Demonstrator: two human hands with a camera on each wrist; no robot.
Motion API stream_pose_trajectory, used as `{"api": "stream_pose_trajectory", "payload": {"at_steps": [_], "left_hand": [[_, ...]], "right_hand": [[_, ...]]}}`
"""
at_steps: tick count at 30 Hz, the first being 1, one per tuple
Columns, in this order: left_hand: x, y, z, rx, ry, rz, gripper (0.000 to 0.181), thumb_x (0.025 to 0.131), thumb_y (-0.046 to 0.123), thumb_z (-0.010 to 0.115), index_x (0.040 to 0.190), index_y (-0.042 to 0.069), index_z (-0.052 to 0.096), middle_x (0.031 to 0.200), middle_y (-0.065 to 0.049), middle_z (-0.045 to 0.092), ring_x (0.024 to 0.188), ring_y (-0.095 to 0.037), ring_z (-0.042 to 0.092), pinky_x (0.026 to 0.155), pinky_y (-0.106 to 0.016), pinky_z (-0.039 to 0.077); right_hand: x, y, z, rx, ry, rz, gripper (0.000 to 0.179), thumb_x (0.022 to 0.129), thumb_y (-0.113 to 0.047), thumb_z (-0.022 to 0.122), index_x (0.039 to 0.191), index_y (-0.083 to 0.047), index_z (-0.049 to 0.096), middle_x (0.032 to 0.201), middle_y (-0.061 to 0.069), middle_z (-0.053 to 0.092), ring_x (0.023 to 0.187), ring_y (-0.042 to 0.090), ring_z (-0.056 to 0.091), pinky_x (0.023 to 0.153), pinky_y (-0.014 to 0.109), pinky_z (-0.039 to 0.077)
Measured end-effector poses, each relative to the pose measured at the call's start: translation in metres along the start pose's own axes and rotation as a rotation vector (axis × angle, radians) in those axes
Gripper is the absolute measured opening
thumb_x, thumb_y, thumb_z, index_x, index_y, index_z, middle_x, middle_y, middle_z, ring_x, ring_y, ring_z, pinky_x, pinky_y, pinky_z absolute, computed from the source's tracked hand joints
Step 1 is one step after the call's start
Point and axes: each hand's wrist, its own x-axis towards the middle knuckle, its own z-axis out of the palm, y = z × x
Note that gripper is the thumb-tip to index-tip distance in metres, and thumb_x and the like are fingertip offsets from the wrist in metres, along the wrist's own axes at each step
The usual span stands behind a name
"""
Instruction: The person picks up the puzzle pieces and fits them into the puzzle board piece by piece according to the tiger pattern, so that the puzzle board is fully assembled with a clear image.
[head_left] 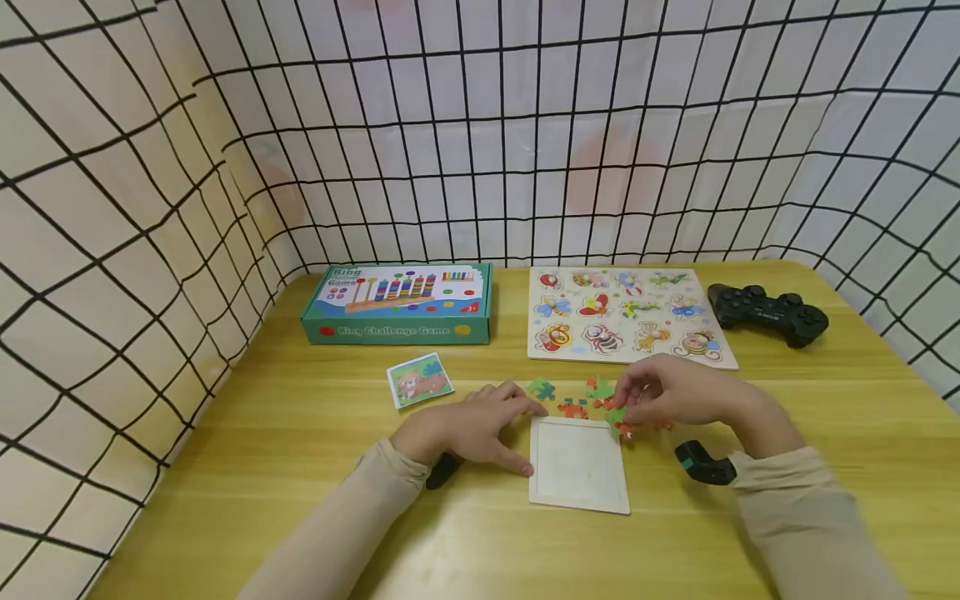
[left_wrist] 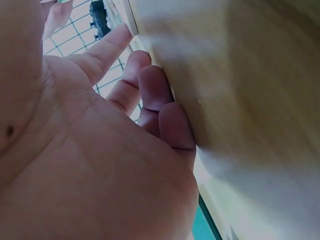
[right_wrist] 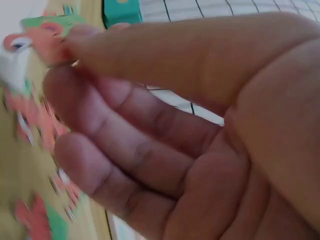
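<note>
A pale square puzzle tray lies on the wooden table, its recess bare. My left hand rests at the tray's left side, fingers spread, with thumb and index fingertip at its edge. In the left wrist view, the fingers lie along the tabletop, holding nothing. Between thumb and fingertips, my right hand pinches a green and orange jigsaw piece with an eye printed on it, over the tray's upper right corner. Several loose jigsaw pieces are scattered behind the tray, some partly hidden by the right hand.
Left of the pieces lies a picture card showing an animal. Farther back stand a green Ring Challenge Game box, a wooden insect puzzle board and a black game controller. Black-gridded white cloth surrounds the table.
</note>
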Motion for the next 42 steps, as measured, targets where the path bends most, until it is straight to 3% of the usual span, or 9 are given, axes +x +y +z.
{"api": "stream_pose_trajectory", "payload": {"at_steps": [4, 11, 28, 42], "left_hand": [[0.0, 0.001, -0.001, -0.006, 0.001, -0.005, 0.073, 0.086, 0.055, 0.075, 0.147, 0.027, 0.045, 0.138, 0.003, 0.04, 0.122, -0.019, 0.04, 0.105, -0.039, 0.034], [0.0, 0.0, 0.003, 0.012, 0.005, -0.011, 0.072, 0.086, 0.058, 0.074, 0.143, 0.025, 0.046, 0.137, 0.004, 0.04, 0.121, -0.02, 0.041, 0.104, -0.039, 0.034], [0.002, 0.001, 0.002, 0.009, 0.01, -0.015, 0.071, 0.085, 0.059, 0.073, 0.143, 0.027, 0.047, 0.136, 0.006, 0.04, 0.12, -0.019, 0.041, 0.105, -0.039, 0.034], [0.002, 0.0, 0.001, 0.006, 0.01, -0.009, 0.071, 0.086, 0.059, 0.073, 0.143, 0.026, 0.047, 0.135, 0.006, 0.04, 0.119, -0.019, 0.04, 0.103, -0.039, 0.034]], "right_hand": [[0.011, -0.007, 0.012, 0.05, -0.005, -0.046, 0.011, 0.091, -0.016, 0.076, 0.097, -0.008, 0.071, 0.085, 0.004, 0.068, 0.072, 0.02, 0.061, 0.06, 0.03, 0.05], [0.03, -0.01, 0.036, 0.041, 0.008, -0.094, 0.009, 0.089, -0.013, 0.077, 0.095, -0.009, 0.072, 0.085, -0.001, 0.07, 0.077, 0.019, 0.066, 0.067, 0.029, 0.053], [0.048, -0.023, 0.063, -0.152, 0.147, -0.035, 0.009, 0.088, -0.016, 0.079, 0.084, -0.016, 0.071, 0.077, -0.007, 0.063, 0.072, 0.012, 0.057, 0.065, 0.029, 0.048], [0.051, -0.027, 0.071, -0.218, 0.19, -0.003, 0.012, 0.089, -0.017, 0.079, 0.081, -0.019, 0.07, 0.072, -0.008, 0.06, 0.067, 0.011, 0.054, 0.062, 0.03, 0.046]]}}
